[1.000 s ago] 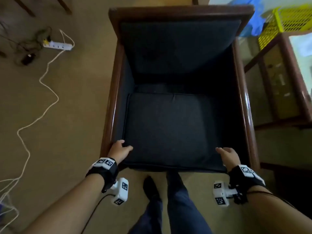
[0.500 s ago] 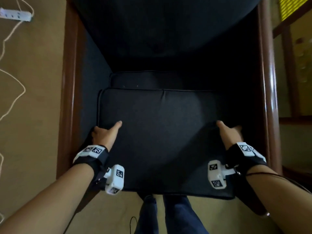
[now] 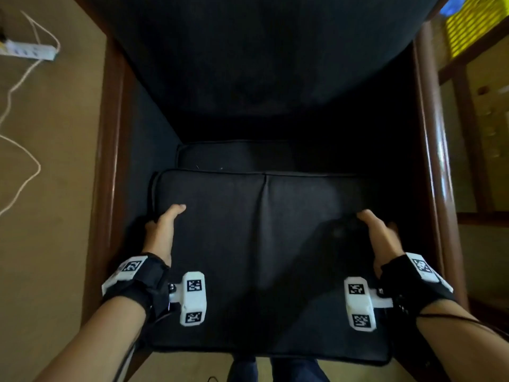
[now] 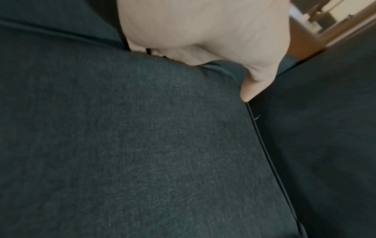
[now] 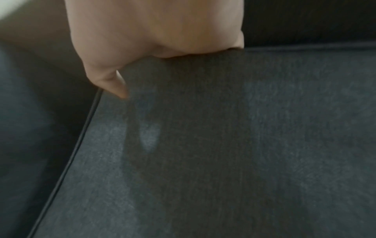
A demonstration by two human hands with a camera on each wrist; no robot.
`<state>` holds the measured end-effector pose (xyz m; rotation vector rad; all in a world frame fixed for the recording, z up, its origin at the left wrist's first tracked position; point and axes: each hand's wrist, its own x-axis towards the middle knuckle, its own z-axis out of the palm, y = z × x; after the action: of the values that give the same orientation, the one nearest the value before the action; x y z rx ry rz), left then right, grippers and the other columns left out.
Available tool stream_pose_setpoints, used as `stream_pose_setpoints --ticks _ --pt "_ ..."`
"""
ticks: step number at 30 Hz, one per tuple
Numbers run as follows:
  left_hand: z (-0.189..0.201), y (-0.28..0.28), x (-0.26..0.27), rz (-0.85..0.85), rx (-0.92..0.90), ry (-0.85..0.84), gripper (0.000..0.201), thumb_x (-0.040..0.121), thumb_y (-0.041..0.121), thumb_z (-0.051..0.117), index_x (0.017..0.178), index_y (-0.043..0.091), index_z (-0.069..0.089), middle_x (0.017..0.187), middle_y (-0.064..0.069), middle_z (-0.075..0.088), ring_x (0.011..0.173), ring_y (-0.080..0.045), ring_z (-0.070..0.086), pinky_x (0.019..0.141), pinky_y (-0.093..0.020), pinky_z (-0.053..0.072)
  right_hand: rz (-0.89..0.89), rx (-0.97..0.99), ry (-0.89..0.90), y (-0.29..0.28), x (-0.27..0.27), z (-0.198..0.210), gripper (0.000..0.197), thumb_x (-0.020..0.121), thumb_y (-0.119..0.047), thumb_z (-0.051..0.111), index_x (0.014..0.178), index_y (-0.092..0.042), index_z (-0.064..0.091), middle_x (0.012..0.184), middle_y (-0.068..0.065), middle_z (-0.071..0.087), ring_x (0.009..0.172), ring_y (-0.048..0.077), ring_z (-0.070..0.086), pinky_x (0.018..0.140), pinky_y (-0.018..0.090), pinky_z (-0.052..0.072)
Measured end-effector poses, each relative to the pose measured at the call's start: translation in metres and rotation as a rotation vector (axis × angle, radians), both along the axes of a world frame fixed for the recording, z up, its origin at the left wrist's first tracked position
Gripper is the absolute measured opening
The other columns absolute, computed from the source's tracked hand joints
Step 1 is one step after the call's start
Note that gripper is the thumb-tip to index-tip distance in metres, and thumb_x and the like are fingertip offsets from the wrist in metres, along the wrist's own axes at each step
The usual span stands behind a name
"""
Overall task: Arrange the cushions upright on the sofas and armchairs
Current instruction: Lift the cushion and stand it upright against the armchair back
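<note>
— Nearest the camera, what is seen?

— Dark trouser legs (image 3: pixel 278 370) are seen at the bottom edge, and just beyond them the front edge of a dark seat cushion (image 3: pixel 264 244) overhangs the front of the armchair (image 3: pixel 110 166).

— How is the cushion held?

— It is gripped at both sides. The left hand (image 3: pixel 162 230) is set on its left edge, thumb laid flat on top and the fingers tucked down past the piped seam; in the left wrist view the thumb (image 4: pixel 254 87) is pressed at that seam. The right hand (image 3: pixel 377 232) is placed likewise on the right edge, thumb on top, with the fingers wrapped over the side and mostly hidden.

— And where is the cushion?

— It is lying within the wooden arms of the chair, its rear edge stopped short of the back, so that a strip of the seat base (image 3: pixel 234 155) is left showing behind it. The padded backrest (image 3: pixel 261 56) is seen beyond.

— Farther out?

— A white power strip (image 3: pixel 27 51) and its cord are seen on the tan floor at the far left, and a yellow crate (image 3: pixel 473 20) at the far right.
</note>
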<state>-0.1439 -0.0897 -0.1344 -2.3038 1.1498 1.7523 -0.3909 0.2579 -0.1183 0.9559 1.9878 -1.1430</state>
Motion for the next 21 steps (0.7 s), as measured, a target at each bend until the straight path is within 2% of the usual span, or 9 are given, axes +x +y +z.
stream_pose_setpoints --ticks 4,7,9,11,13,15,16,19,21 --pt "0.039 0.007 0.011 0.074 -0.020 0.082 0.124 0.038 0.073 0.083 0.146 0.026 0.045 0.140 0.000 0.056 0.125 -0.028 0.055 0.106 -0.054 0.042 -0.003 -0.009 0.109 -0.002 0.013 0.033 0.112 0.044 -0.073 0.080 0.140 -0.031 0.041 0.122 0.009 0.064 0.108 0.036 0.064 0.096 0.055 0.052" --pt "0.071 0.010 0.021 0.123 0.001 0.162 0.130 0.033 0.077 0.081 0.148 0.029 0.045 0.141 0.000 0.057 0.126 -0.028 0.056 0.106 -0.053 0.042 0.002 -0.045 0.151 -0.006 0.022 0.065 0.111 0.055 -0.075 0.071 0.148 -0.029 0.030 0.136 0.007 0.053 0.122 0.034 0.054 0.103 0.055 0.046" --pt "0.088 0.007 0.027 0.160 -0.051 0.215 0.130 0.031 0.079 0.080 0.147 0.031 0.047 0.143 0.001 0.056 0.128 -0.027 0.055 0.109 -0.052 0.041 -0.017 -0.092 0.175 -0.010 0.027 0.091 0.115 0.057 -0.079 0.067 0.151 -0.028 0.026 0.145 0.008 0.047 0.127 0.033 0.050 0.107 0.055 0.042" --pt "0.108 0.006 0.035 0.150 -0.104 0.278 0.117 0.032 0.082 0.077 0.137 0.036 0.058 0.145 0.003 0.056 0.131 -0.024 0.053 0.112 -0.051 0.038 -0.057 -0.136 0.247 -0.011 0.031 0.118 0.123 0.053 -0.085 0.065 0.153 -0.025 0.026 0.148 0.007 0.046 0.130 0.030 0.049 0.110 0.053 0.040" --pt "0.148 0.014 0.039 0.121 -0.127 0.320 0.091 0.050 0.083 0.071 0.129 0.038 0.064 0.141 0.008 0.057 0.131 -0.018 0.052 0.115 -0.044 0.033 -0.107 -0.189 0.301 -0.004 0.035 0.136 0.125 0.049 -0.093 0.061 0.152 -0.028 0.031 0.148 0.005 0.049 0.131 0.027 0.050 0.109 0.052 0.040" --pt "0.190 0.026 0.042 0.091 -0.161 0.335 0.064 0.078 0.071 0.057 0.130 0.033 0.060 0.130 0.011 0.059 0.122 -0.012 0.053 0.105 -0.033 0.035 -0.161 -0.304 0.322 0.017 0.034 0.138 0.116 0.048 -0.097 0.059 0.147 -0.039 0.039 0.143 0.001 0.055 0.129 0.028 0.054 0.103 0.054 0.044" --pt "0.203 0.030 0.047 0.080 -0.181 0.357 0.060 0.084 0.067 0.054 0.132 0.032 0.058 0.129 0.010 0.059 0.120 -0.012 0.054 0.100 -0.033 0.037 -0.204 -0.369 0.341 0.020 0.039 0.149 0.109 0.050 -0.097 0.058 0.144 -0.042 0.044 0.140 0.000 0.058 0.128 0.030 0.055 0.099 0.055 0.046" --pt "0.231 0.039 0.069 0.115 -0.212 0.441 0.048 0.091 0.062 0.048 0.125 0.030 0.062 0.125 0.002 0.066 0.115 -0.018 0.060 0.095 -0.034 0.047 -0.217 -0.577 0.393 0.001 0.068 0.213 0.068 0.080 -0.080 0.046 0.132 -0.038 0.061 0.128 0.001 0.069 0.119 0.026 0.064 0.091 0.046 0.053" --pt "0.239 0.045 0.085 0.151 -0.230 0.471 0.044 0.094 0.059 0.045 0.118 0.028 0.065 0.117 0.002 0.069 0.109 -0.019 0.063 0.090 -0.032 0.049 -0.201 -0.625 0.443 -0.001 0.086 0.237 0.056 0.092 -0.068 0.037 0.124 -0.034 0.068 0.119 -0.002 0.073 0.110 0.019 0.069 0.086 0.037 0.055"
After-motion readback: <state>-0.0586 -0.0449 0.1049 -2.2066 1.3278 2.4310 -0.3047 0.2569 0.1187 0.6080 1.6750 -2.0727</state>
